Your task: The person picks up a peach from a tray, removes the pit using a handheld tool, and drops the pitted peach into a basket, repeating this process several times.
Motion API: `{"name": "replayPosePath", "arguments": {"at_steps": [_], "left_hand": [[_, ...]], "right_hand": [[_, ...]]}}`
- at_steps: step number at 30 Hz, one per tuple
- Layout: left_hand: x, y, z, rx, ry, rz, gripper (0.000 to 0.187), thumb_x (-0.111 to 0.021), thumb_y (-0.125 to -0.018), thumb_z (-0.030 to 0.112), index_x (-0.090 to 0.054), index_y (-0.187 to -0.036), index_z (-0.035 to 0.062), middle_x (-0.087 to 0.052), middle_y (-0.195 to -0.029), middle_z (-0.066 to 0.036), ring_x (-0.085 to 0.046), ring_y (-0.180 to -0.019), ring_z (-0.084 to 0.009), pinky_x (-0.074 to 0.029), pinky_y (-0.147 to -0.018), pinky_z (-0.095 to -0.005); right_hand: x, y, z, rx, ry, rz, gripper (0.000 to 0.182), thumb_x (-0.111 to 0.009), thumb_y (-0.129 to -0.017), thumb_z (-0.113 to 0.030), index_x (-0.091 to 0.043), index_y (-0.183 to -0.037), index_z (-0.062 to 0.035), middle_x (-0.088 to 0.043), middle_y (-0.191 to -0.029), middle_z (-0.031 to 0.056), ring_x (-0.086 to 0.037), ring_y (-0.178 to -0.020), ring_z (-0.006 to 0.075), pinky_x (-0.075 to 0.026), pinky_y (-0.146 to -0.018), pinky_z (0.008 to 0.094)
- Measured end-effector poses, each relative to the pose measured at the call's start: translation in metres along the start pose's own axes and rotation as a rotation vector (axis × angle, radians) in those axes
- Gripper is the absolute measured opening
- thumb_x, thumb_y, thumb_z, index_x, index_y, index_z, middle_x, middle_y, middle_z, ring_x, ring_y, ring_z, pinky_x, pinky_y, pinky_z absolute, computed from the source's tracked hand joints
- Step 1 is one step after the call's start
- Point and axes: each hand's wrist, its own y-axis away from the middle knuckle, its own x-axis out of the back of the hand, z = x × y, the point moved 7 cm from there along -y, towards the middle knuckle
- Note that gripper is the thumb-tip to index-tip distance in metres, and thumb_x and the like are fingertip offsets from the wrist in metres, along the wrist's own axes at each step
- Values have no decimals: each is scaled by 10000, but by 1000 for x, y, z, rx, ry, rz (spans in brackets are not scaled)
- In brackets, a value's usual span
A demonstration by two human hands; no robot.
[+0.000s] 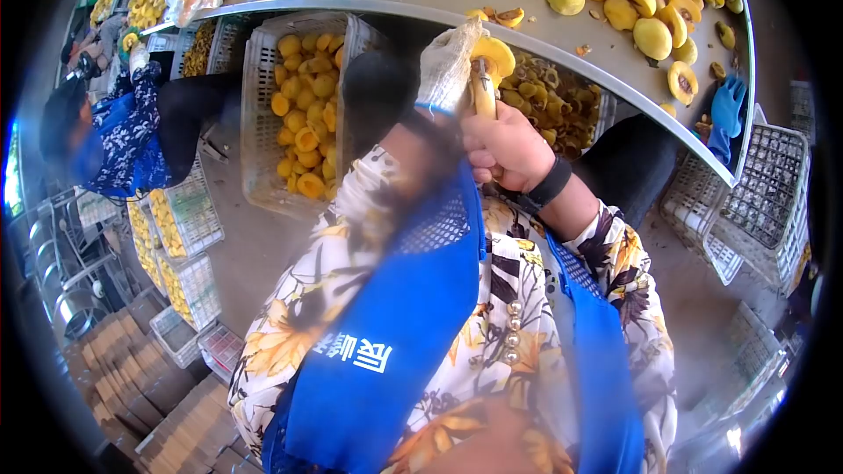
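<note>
Starting at the left, another person in a blue patterned top works beside white crates of yellow fruit halves. The wearer's left hand, in a knitted glove, grasps a yellow fruit just under the metal table's edge. The bare right hand is clenched around a tool handle. The handle's long axis runs nearly upright in the view, its working end pointing up into the fruit. If that end slips off the rounded flesh, it would likely strike the gloved fingers; a loose grip could drop the fruit into the crate below.
</note>
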Motion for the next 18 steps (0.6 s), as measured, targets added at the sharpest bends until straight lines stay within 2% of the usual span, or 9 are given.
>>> {"name": "replayPosePath", "arguments": {"at_steps": [3, 5, 7, 9, 12, 13, 15, 16, 18], "left_hand": [[-4, -6, -9, 19, 60, -122, 272, -608, -824, 242, -537, -990, 38, -578, -865, -71, -557, -696, -177, -471, -536, -305], [-5, -8, -26, 233, 303, -103, 255, -603, -826, 253, -544, -979, 58, -566, -836, -57, -556, -702, -178, -475, -538, -308], [-2, -16, -29, 230, 168, -171, 241, -587, -835, 255, -549, -989, 75, -560, -828, -46, -555, -715, -170, -482, -561, -301], [0, -22, -25, 146, 169, -197, 259, -585, -834, 257, -555, -1006, 66, -568, -830, -47, -557, -715, -160, -485, -581, -293], [-4, -16, 4, -316, -95, -243, 271, -589, -831, 260, -573, -994, 44, -577, -802, -43, -558, -707, -150, -483, -592, -278], [-1, -14, 7, -315, -216, -209, 281, -570, -825, 236, -548, -1025, 41, -584, -849, -75, -566, -759, -186, -478, -652, -288], [2, -11, 13, -304, -460, -145, 318, -533, -812, 189, -499, -1087, 33, -597, -944, -139, -582, -865, -258, -470, -771, -308], [-1, -4, 23, -498, -695, -121, 306, -521, -819, 165, -496, -1092, 31, -601, -937, -138, -590, -847, -254, -476, -755, -300], [-2, -3, 22, -490, -648, -78, 297, -511, -834, 194, -508, -1074, 20, -609, -915, -129, -600, -799, -246, -489, -698, -298]], "right_hand": [[0, 2, -1, 28, -19, 17, 77, -470, -792, -33, -429, -806, -97, -403, -602, -8, -369, -403, 74, -334, -339, 243], [5, -3, 5, 55, 38, 13, 61, -475, -795, -47, -452, -841, -79, -432, -612, -3, -397, -414, 91, -359, -366, 249], [13, -12, 6, 157, 227, 102, 92, -483, -795, -64, -471, -885, -52, -471, -629, 9, -439, -440, 108, -389, -401, 254], [16, -16, 1, 327, 551, 277, 161, -496, -793, -83, -487, -940, -16, -520, -654, 29, -493, -481, 124, -422, -446, 257], [18, -15, -10, 553, 968, 472, 251, -517, -782, -101, -483, -994, 30, -571, -695, 60, -550, -561, 131, -456, -516, 260], [16, -13, -15, 628, 1102, 551, 249, -519, -781, -100, -483, -989, 31, -572, -696, 60, -552, -563, 131, -459, -519, 264], [5, -6, -23, 511, 965, 468, 222, -508, -786, -90, -485, -978, 19, -563, -691, 52, -541, -540, 141, -450, -508, 257], [1, -4, -24, 452, 900, 427, 209, -503, -789, -86, -486, -972, 13, -559, -689, 49, -535, -528, 146, -446, -502, 254], [9, -9, -5, 229, 484, 110, 163, -493, -794, -73, -494, -939, 0, -548, -682, 44, -523, -525, 137, -435, -498, 241]]}}
